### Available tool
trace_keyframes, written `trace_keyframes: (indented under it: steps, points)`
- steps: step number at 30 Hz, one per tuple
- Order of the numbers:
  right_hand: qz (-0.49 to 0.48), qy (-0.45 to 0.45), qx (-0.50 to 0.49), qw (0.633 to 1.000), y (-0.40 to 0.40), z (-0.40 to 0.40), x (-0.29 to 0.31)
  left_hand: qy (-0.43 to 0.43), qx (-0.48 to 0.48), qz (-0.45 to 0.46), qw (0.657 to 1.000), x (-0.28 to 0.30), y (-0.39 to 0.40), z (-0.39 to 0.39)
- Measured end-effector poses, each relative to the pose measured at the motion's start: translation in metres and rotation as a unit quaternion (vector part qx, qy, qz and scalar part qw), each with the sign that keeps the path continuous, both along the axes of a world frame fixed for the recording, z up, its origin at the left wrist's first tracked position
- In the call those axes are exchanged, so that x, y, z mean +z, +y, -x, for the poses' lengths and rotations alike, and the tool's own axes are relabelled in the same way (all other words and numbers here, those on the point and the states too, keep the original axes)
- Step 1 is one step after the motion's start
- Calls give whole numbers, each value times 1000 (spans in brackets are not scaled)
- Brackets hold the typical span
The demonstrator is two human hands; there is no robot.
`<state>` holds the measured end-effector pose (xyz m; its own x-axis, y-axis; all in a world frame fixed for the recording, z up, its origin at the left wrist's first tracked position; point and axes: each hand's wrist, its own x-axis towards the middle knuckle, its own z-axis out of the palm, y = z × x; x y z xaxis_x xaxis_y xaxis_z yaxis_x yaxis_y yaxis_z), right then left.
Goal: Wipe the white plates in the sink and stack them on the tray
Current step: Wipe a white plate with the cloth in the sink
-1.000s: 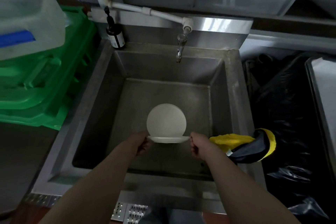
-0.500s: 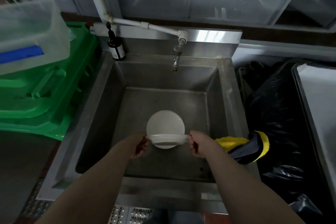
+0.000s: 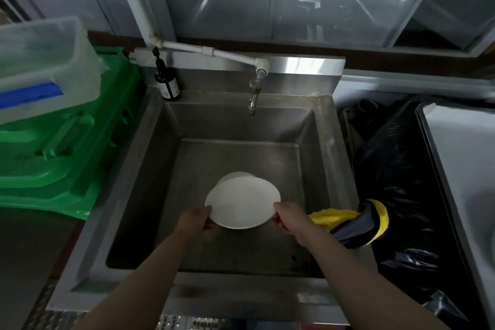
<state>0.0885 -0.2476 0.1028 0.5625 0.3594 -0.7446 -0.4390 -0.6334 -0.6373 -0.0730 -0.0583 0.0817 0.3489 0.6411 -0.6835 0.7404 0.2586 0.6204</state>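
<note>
From the head camera, your left hand (image 3: 195, 222) and right hand (image 3: 289, 220) pinch opposite edges of a white plate (image 3: 242, 202), fingers curled on its rim, above the steel sink (image 3: 325, 158) (another plate (image 3: 235, 175) lies beneath). A yellow cloth (image 3: 348, 222) drapes the sink's right edge.

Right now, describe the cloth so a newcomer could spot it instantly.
Start at the steel sink in the middle of the view and follow its right rim towards the person. The cloth is draped over that rim, just beyond the right hand. It is the only yellow thing here, with a dark grey side, next to black bin bags.
</note>
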Motion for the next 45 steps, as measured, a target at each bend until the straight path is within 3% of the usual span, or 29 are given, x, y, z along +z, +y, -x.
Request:
trace_keyframes:
  steps: [6,10,19,22,24,26,27,33,39,45]
  points:
    - [-75,-60,23,995,-13,14,12,-144,97,82,981,17,-12,7]
    - [-86,-66,25,994,-26,16,20,-214,95,137,962,30,-21,10]
    - [-59,-67,39,995,-48,1,12,-218,60,118,967,36,-34,7]
    - [-41,-130,77,988,-60,-10,9,-215,55,90,971,36,-37,6]
    - [31,-277,190,941,-70,-22,5,-211,59,75,973,36,-38,5]
    - [129,-462,335,811,-80,-32,-2,-203,57,61,976,34,-39,5]
    - [163,-505,384,756,-84,-35,-7,-199,55,57,977,32,-40,6]
    - [373,-439,559,597,-79,-41,-5,-174,60,37,982,23,-41,7]
    - [424,-419,609,524,-70,-40,-3,-169,67,29,983,23,-42,9]
    - [401,-427,618,524,-75,-40,-7,-161,61,32,985,26,-43,13]
